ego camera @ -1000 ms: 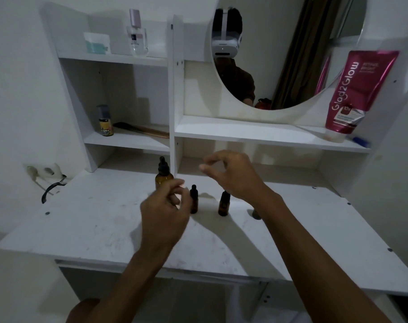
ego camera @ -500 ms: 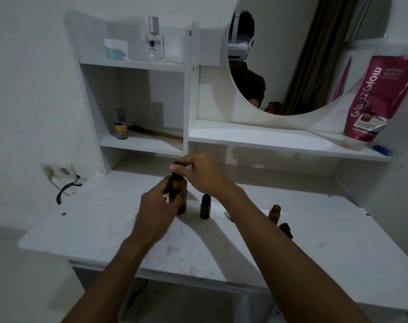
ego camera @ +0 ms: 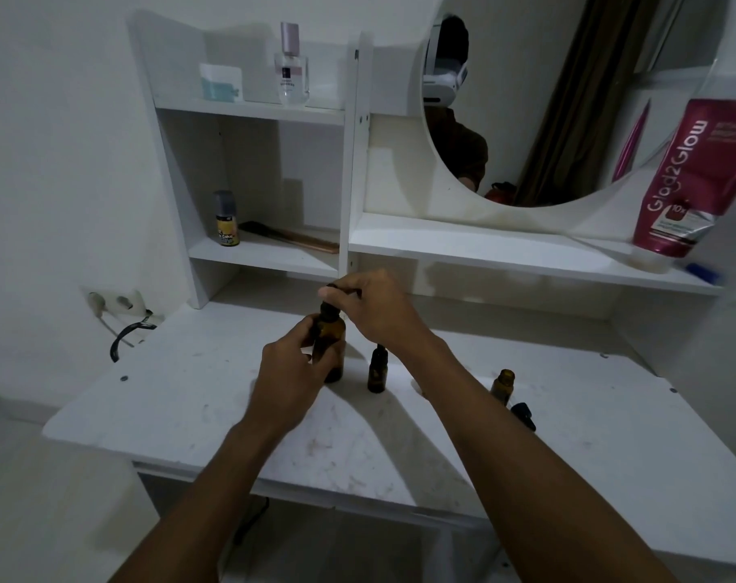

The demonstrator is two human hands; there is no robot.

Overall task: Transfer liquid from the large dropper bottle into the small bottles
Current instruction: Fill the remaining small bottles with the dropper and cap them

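The job looks barely begun. The left grip (ego camera: 288, 380) is wrapped round the body of the large bottle (ego camera: 330, 351), which stands on the desk (ego camera: 189, 414). The right grip (ego camera: 372, 305) sits directly above it, pinching the black dropper cap (ego camera: 327, 308). The cap looks seated on the neck, so I judge that no liquid has been drawn yet.

Just right of the left grip, under the right wrist, stands a small bottle (ego camera: 377, 370) with its cap on. Further right, beyond the right forearm, an open bottle (ego camera: 503, 385) stands with a loose cap (ego camera: 523, 415) lying just beside it, ready to be filled. Fill levels do not show through the dark glass. What remains is drawing up the liquid, filling both small bottles and recapping them.

High to the right of both grips, the pink tube (ego camera: 694, 174) reads "Glad2Glow" and "10x". The can (ego camera: 226, 220) on the shelf to their upper left seems to read "Cake", though it is blurred.
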